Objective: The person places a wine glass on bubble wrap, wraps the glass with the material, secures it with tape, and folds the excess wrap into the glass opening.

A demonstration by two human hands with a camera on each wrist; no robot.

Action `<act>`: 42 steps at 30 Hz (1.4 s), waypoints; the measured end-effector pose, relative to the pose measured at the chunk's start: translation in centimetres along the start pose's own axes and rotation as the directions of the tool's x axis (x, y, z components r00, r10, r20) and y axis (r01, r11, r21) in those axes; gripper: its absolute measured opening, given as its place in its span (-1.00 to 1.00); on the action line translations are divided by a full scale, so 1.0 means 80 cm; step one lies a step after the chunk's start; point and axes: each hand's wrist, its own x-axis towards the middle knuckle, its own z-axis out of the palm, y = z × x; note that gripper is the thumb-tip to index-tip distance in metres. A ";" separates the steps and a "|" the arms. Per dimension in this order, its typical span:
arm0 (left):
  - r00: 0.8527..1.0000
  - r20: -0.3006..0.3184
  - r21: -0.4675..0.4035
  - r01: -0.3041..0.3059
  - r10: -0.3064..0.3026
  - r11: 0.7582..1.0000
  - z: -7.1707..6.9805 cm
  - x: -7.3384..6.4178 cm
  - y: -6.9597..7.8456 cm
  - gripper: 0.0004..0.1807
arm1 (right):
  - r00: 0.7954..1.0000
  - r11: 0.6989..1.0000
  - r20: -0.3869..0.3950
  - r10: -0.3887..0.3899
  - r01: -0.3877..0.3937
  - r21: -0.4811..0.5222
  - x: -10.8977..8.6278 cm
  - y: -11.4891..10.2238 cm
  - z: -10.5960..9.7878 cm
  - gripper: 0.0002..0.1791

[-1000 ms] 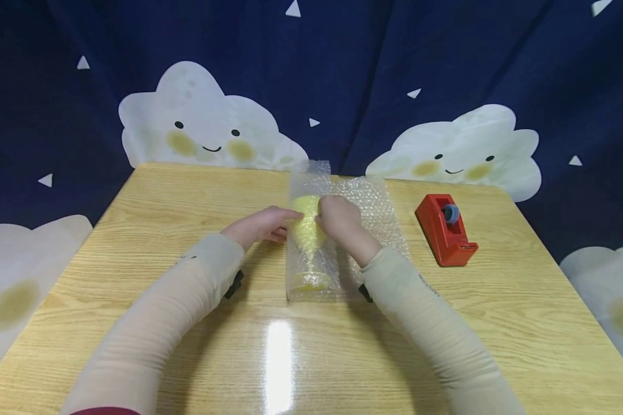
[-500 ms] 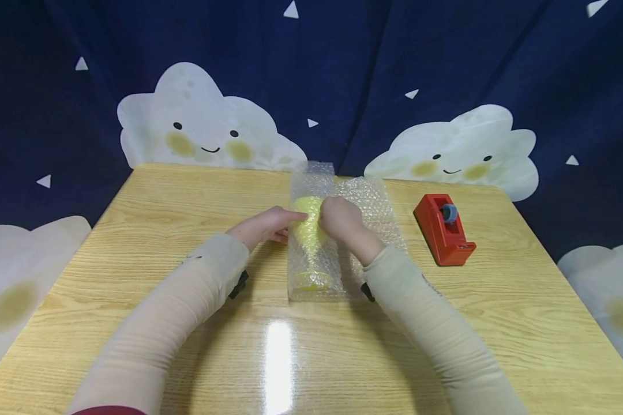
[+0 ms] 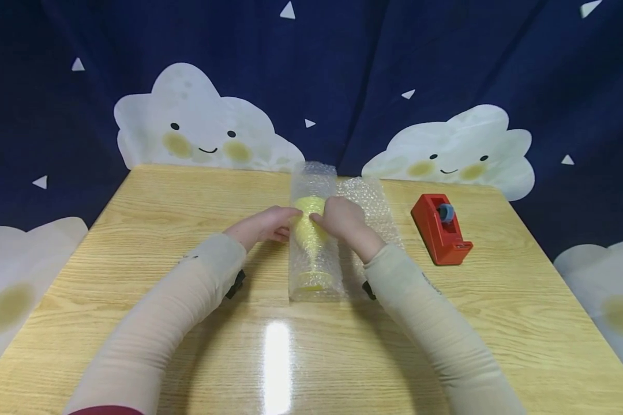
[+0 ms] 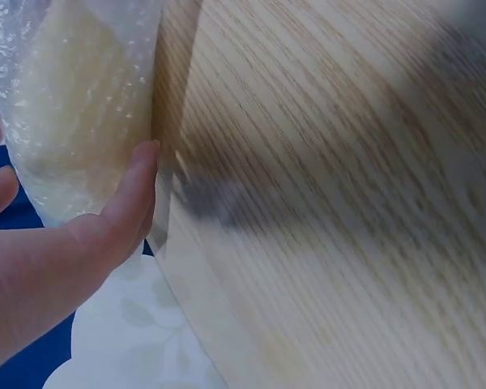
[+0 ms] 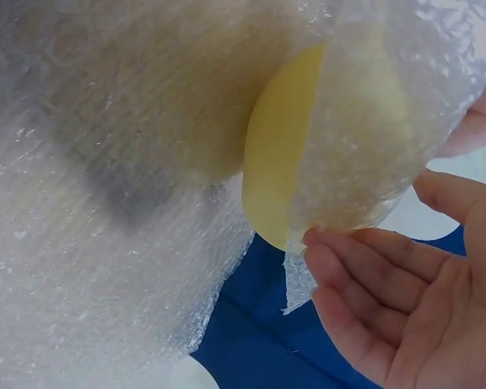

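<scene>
A yellow goblet-like thing point(image 3: 310, 233), wide at the far end with a narrow neck and a round foot, lies on its side under clear bubble wrap point(image 3: 314, 176). My left hand point(image 3: 267, 223) holds its left side through the wrap, thumb on top and fingers low along the side. From the right, my right hand point(image 3: 344, 221) grips the wrap with curled fingers, its thumb lying on top. In the right wrist view, those fingertips point(image 5: 328, 243) sit at the wrap's edge, beside a bare strip of the yellow rim point(image 5: 279, 154).
More bubble wrap point(image 3: 371, 202) lies flat to the right of the roll. A red tape dispenser point(image 3: 438, 236) with a blue-grey tape core point(image 3: 446, 213) stands farther right on the wooden table point(image 3: 228, 346). A dark blue curtain with cloud prints point(image 3: 210, 124) hangs behind.
The wrapped goblet-like thing has shifted slightly to the right with both hands around it. My left thumb has drawn back a little, and my right thumb now shows on top.
</scene>
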 end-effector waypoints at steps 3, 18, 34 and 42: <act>1.000 0.008 0.001 -0.001 0.001 1.000 0.000 0.001 -0.001 -0.36 | 1.000 1.000 0.002 0.012 -0.012 -0.001 0.001 0.002 0.001 -0.48; 1.000 0.001 0.024 0.020 -0.020 1.000 0.004 0.003 0.001 -0.33 | 0.999 0.999 0.032 0.024 -0.023 -0.022 0.000 0.006 0.000 -0.47; 1.000 -0.007 0.035 0.025 -0.025 0.999 0.013 0.002 0.004 -0.30 | 0.998 0.994 0.060 0.025 -0.031 0.105 0.000 0.016 -0.005 -0.51; 1.000 -0.006 0.070 0.016 -0.016 0.997 0.014 0.001 0.003 -0.30 | 0.998 0.990 0.063 0.022 -0.031 0.140 0.002 0.020 -0.006 -0.56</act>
